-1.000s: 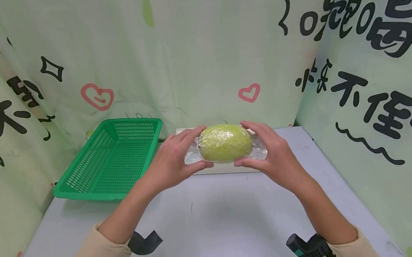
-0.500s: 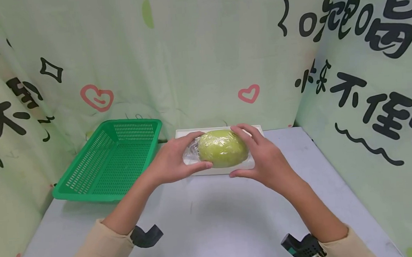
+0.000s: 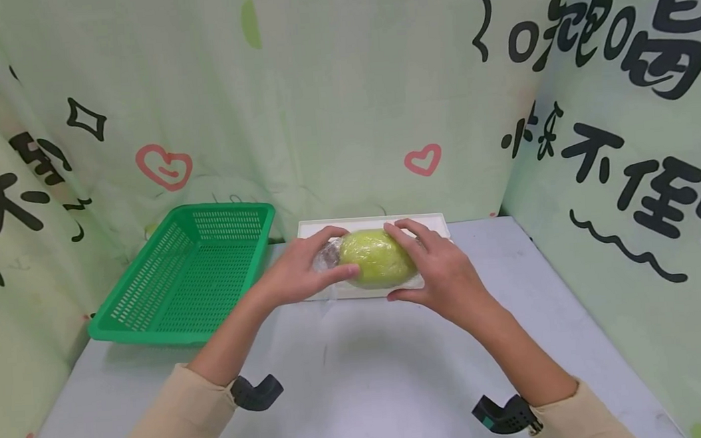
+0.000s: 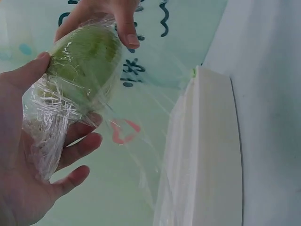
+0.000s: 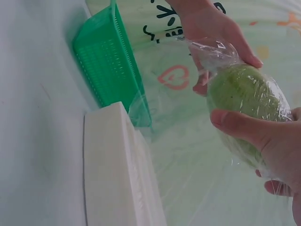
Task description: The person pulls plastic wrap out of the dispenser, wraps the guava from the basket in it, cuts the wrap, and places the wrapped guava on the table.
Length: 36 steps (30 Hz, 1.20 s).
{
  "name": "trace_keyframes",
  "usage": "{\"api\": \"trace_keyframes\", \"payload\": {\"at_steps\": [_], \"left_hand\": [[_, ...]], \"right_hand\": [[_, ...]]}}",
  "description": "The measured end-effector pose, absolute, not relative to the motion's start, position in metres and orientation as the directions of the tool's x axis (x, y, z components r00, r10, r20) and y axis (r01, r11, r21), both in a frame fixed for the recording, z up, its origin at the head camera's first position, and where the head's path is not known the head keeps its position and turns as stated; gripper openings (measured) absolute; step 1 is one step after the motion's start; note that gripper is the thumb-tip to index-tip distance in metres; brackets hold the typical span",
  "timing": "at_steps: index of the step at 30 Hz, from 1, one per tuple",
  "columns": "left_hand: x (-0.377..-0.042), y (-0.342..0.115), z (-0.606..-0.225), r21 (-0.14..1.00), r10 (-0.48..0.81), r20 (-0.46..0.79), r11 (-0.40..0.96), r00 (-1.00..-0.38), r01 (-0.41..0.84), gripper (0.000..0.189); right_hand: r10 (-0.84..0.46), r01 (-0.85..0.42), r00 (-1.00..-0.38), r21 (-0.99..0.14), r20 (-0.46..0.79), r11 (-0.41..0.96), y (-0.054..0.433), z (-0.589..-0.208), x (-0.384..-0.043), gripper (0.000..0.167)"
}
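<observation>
A yellow-green oval fruit (image 3: 378, 259), its kind not clear, is wrapped in shiny cling film and held above a long white box (image 3: 432, 222). My left hand (image 3: 296, 269) holds the fruit's left end, where bunched film (image 4: 49, 113) lies against the palm. At the right end, my right hand (image 3: 447, 277) grips it, with the thumb (image 5: 240, 125) pressing on the film. Thin clear film also stretches between the fruit and the box in the left wrist view. The palm side of my right hand is mostly hidden in the head view.
A green plastic basket (image 3: 106, 326) stands on the white table (image 3: 361, 392) to the left of the box. Behind the table hangs a pale green curtain (image 3: 332, 113) with drawings on it, and a similar printed curtain runs along the right side.
The fruit has come down slightly and a little to the left. My right hand has shifted left and closer round its right end, where the loose film flap no longer sticks out.
</observation>
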State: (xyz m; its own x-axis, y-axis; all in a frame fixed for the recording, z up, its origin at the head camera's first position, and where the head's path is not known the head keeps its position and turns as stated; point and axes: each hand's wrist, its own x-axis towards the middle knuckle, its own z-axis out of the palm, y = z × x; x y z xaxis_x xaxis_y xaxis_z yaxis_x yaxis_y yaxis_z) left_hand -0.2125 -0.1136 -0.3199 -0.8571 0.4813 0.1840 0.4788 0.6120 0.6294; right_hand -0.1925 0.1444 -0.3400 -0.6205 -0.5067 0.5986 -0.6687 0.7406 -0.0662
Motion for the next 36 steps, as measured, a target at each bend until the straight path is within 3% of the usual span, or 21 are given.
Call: {"api": "trace_keyframes", "payload": {"at_steps": [6, 10, 13, 17, 19, 22, 28, 36], "left_hand": [[-0.218, -0.113, -0.326, 0.651, 0.47, 0.148, 0.617, -0.87, 0.443, 0.052], [-0.214, -0.111, -0.328, 0.576, 0.441, 0.219, 0.661, -0.87, 0.481, 0.062], [-0.207, -0.108, -0.329, 0.393, 0.448, 0.389, 0.709, -0.804, 0.586, 0.073], [-0.2, -0.099, -0.338, 0.069, 0.506, 0.586, 0.747, -0.633, 0.661, 0.089], [-0.199, -0.094, -0.345, -0.037, 0.535, 0.615, 0.754, -0.58, 0.656, 0.096], [-0.199, -0.088, -0.354, -0.129, 0.554, 0.611, 0.775, -0.565, 0.619, 0.104], [-0.205, -0.085, -0.367, -0.191, 0.533, 0.617, 0.816, -0.58, 0.546, 0.111], [-0.216, -0.089, -0.376, -0.143, 0.511, 0.628, 0.817, -0.587, 0.558, 0.101]], "right_hand": [[-0.512, -0.674, -0.63, -0.084, 0.584, 0.734, 0.144, -0.345, -0.195, 0.1], [-0.5, -0.662, -0.664, -0.127, 0.556, 0.739, 0.146, -0.343, -0.198, 0.098], [-0.494, -0.652, -0.694, -0.167, 0.523, 0.74, 0.148, -0.342, -0.2, 0.095], [-0.486, -0.636, -0.739, -0.246, 0.466, 0.732, 0.151, -0.339, -0.204, 0.091], [-0.478, -0.619, -0.765, -0.288, 0.432, 0.731, 0.151, -0.337, -0.205, 0.091], [-0.468, -0.591, -0.798, -0.34, 0.38, 0.731, 0.151, -0.335, -0.207, 0.09], [-0.468, -0.555, -0.831, -0.419, 0.301, 0.719, 0.152, -0.334, -0.211, 0.09], [-0.49, -0.535, -0.839, -0.523, 0.236, 0.663, 0.154, -0.337, -0.217, 0.087]]}}
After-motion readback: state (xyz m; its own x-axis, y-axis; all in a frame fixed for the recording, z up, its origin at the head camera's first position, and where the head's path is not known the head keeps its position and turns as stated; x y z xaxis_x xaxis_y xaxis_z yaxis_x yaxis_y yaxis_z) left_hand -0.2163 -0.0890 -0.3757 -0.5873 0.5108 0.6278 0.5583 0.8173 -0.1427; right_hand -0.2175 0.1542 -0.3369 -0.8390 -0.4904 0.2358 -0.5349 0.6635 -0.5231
